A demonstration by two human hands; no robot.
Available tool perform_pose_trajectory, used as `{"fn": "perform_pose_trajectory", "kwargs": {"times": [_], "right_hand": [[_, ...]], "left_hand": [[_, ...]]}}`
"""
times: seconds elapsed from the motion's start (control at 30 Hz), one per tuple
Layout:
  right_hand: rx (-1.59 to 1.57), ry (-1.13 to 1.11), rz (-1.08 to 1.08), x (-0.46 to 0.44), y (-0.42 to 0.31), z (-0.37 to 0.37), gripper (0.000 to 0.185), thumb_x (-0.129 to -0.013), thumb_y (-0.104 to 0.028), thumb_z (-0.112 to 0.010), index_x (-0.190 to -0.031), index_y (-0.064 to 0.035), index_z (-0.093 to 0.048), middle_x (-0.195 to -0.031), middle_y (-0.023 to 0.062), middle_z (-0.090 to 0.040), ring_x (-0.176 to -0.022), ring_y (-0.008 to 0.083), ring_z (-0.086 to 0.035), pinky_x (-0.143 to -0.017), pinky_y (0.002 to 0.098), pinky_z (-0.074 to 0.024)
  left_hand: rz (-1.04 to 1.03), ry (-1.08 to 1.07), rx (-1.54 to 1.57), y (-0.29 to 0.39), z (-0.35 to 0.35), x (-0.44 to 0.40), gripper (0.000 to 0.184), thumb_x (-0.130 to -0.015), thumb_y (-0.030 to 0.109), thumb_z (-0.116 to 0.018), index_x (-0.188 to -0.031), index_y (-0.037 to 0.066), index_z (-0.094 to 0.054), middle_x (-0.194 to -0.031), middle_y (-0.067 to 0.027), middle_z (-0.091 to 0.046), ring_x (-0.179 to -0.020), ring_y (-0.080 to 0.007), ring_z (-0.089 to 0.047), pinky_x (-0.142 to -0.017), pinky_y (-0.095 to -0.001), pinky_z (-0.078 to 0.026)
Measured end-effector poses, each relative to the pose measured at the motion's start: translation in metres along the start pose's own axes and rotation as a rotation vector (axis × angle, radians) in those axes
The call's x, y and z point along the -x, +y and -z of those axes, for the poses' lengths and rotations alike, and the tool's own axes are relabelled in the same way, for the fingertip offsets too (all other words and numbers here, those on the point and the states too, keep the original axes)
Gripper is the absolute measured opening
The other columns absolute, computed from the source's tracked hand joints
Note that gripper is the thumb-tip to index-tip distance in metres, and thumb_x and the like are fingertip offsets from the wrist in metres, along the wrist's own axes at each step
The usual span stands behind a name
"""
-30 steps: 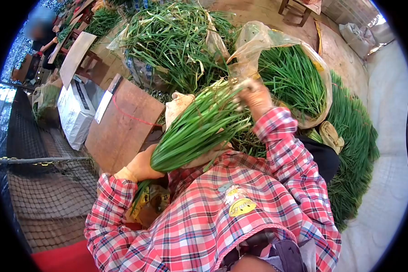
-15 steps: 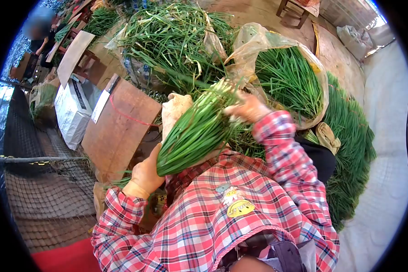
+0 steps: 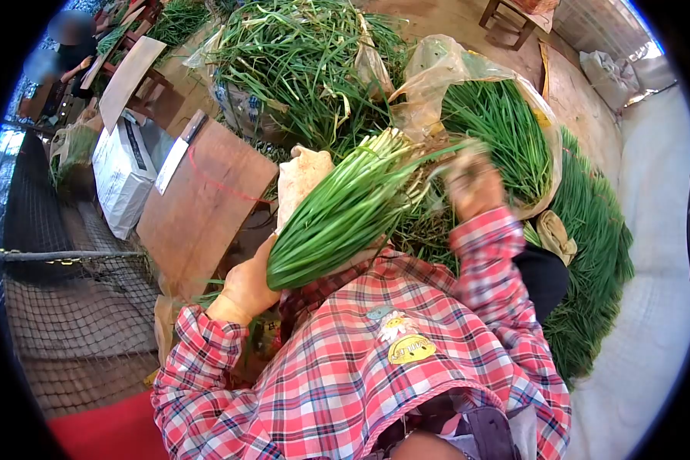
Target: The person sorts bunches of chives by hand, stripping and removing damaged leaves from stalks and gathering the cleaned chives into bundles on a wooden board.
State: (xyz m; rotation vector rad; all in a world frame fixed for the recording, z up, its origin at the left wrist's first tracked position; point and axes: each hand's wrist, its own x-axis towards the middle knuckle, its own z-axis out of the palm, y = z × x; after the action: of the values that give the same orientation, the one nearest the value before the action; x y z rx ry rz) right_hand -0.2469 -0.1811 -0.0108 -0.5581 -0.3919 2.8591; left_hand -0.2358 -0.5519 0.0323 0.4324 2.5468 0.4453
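A thick bundle of long green leaves (image 3: 333, 215) lies slantwise in front of my body, its pale stem ends pointing up and right. My left hand (image 3: 251, 284) is closed round the lower, leafy end. To the right of the stem ends is my right hand (image 3: 474, 180), smeared by motion, with thin leaves and dry brownish strands trailing at its fingers. Beyond the bundle, a large heap of loose greens (image 3: 299, 69) fills a sack. An open plastic bag (image 3: 429, 65) holds neater greens (image 3: 498, 130) behind my right hand.
A knife (image 3: 178, 157) lies on a brown board (image 3: 207, 199) at the left, beside a white box (image 3: 123, 180). More greens (image 3: 590, 253) are piled at the right. Netting (image 3: 84, 330) hangs at lower left. People (image 3: 73, 54) are at the far upper left.
My right hand has moved right, away from the stem ends, with strands trailing from it. My left hand has stayed on the bundle, whose leaves have shifted slightly.
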Motion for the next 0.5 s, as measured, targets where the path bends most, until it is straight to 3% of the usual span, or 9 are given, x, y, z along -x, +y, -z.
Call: {"fn": "perform_pose_trajectory", "kwargs": {"times": [0.03, 0.1, 0.13, 0.2, 0.23, 0.4, 0.47, 0.5], "right_hand": [[-0.057, 0.117, 0.095, -0.014, -0.034, 0.010, 0.016, -0.085, -0.018, -0.059, -0.091, -0.0035, -0.056, -0.068, 0.0054, -0.059, -0.059, 0.0121, -0.059, -0.053, 0.0240, -0.0517], [0.093, 0.308, 0.523, -0.031, -0.080, 0.026, 0.016, -0.087, -0.018, -0.056, -0.096, -0.0049, -0.057, -0.082, 0.0096, -0.062, -0.066, 0.0158, -0.062, -0.055, 0.0273, -0.0542], [0.095, 0.305, 0.527, -0.031, -0.084, 0.026, 0.016, -0.087, -0.018, -0.056, -0.096, -0.0049, -0.057, -0.082, 0.0096, -0.062, -0.066, 0.0158, -0.062, -0.055, 0.0273, -0.0542], [0.880, 0.020, 0.209, -0.024, -0.085, 0.014, 0.019, -0.087, -0.024, -0.057, -0.093, -0.0058, -0.057, -0.080, 0.0093, -0.064, -0.063, 0.0148, -0.061, -0.053, 0.0276, -0.0510], [1.153, 0.070, 0.125, -0.015, -0.064, -0.010, 0.019, -0.086, -0.024, -0.059, -0.091, -0.0053, -0.056, -0.075, 0.0084, -0.064, -0.058, 0.0139, -0.060, -0.050, 0.0262, -0.0481], [1.520, -0.041, -0.134, -0.015, 0.006, -0.048, 0.029, -0.086, -0.027, -0.059, -0.102, -0.0032, -0.057, -0.065, 0.0025, -0.060, -0.051, 0.0068, -0.051, -0.048, 0.0195, -0.0444], [1.770, -0.222, -0.375, -0.027, 0.029, -0.038, 0.051, -0.076, -0.040, -0.067, -0.108, -0.0019, -0.057, -0.065, 0.0044, -0.061, -0.056, 0.0096, -0.057, -0.053, 0.0257, -0.0475], [2.061, -0.300, -0.464, -0.027, 0.042, -0.044, 0.055, -0.077, -0.048, -0.064, -0.112, -0.0054, -0.057, -0.064, 0.0033, -0.062, -0.060, 0.0128, -0.060, -0.055, 0.0303, -0.0486]], "left_hand": [[0.013, 0.002, 0.006, -0.001, -0.001, 0.000, 0.068, -0.073, 0.020, -0.063, -0.132, 0.012, -0.032, -0.095, -0.0224, -0.060, -0.088, -0.0392, -0.058, -0.073, -0.0430, -0.048], [0.034, -0.006, 0.002, 0.000, -0.002, 0.000, 0.068, -0.073, 0.020, -0.063, -0.132, 0.012, -0.032, -0.094, -0.0224, -0.061, -0.088, -0.0393, -0.058, -0.073, -0.0431, -0.048], [0.044, -0.006, -0.012, 0.000, -0.002, 0.000, 0.068, -0.072, 0.020, -0.063, -0.132, 0.012, -0.032, -0.094, -0.0224, -0.061, -0.088, -0.0392, -0.058, -0.073, -0.0430, -0.048], [0.058, -0.003, -0.029, 0.000, -0.003, -0.001, 0.069, -0.073, 0.020, -0.063, -0.133, 0.013, -0.031, -0.094, -0.0227, -0.061, -0.088, -0.0390, -0.059, -0.073, -0.0431, -0.048], [0.058, -0.003, -0.029, 0.001, -0.002, -0.001, 0.069, -0.073, 0.020, -0.063, -0.133, 0.013, -0.031, -0.094, -0.0227, -0.061, -0.088, -0.0390, -0.059, -0.073, -0.0431, -0.048], [0.075, 0.004, -0.113, 0.008, -0.004, 0.000, 0.071, -0.072, 0.020, -0.063, -0.134, 0.014, -0.030, -0.092, -0.0223, -0.061, -0.083, -0.0387, -0.060, -0.070, -0.0449, -0.048], [0.072, 0.005, -0.174, 0.015, -0.003, 0.004, 0.072, -0.072, 0.020, -0.063, -0.135, 0.014, -0.029, -0.091, -0.0222, -0.061, -0.081, -0.0387, -0.060, -0.069, -0.0451, -0.048], [0.071, 0.006, -0.227, 0.018, -0.002, 0.005, 0.074, -0.071, 0.019, -0.064, -0.136, 0.014, -0.028, -0.090, -0.0221, -0.061, -0.080, -0.0386, -0.060, -0.068, -0.0453, -0.048]]}}
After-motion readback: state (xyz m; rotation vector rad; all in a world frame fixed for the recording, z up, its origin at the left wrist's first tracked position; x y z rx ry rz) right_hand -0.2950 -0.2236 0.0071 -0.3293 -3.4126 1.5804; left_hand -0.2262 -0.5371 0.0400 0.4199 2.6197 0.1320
